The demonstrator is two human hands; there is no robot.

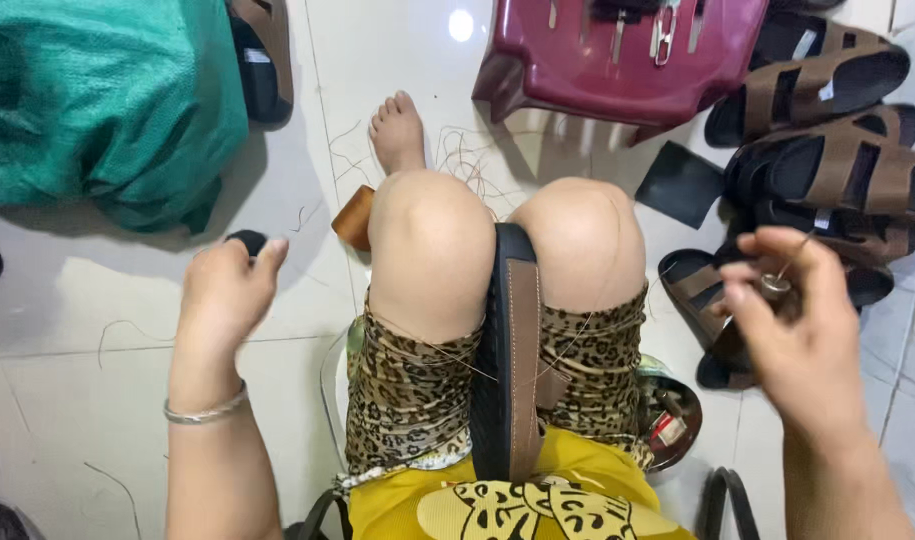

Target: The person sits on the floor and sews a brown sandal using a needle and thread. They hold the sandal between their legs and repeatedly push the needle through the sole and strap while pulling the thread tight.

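A black sandal with a brown strap (512,360) is clamped upright between my knees. My right hand (792,320) is raised to the right and pinches a small metal needle tool (774,285), with thin thread running from it back toward the sandal. On the left, my left hand (227,290) has its fingers curled; it seems to pull a thread taut, but I cannot make out the thread in it. A silver bangle (205,410) circles that wrist.
A pile of finished brown-and-black sandals (827,150) lies at the right. A maroon plastic stool (617,60) stands ahead with tools on it. A green sack (107,100) is at the far left. Loose threads litter the white tile floor (77,300).
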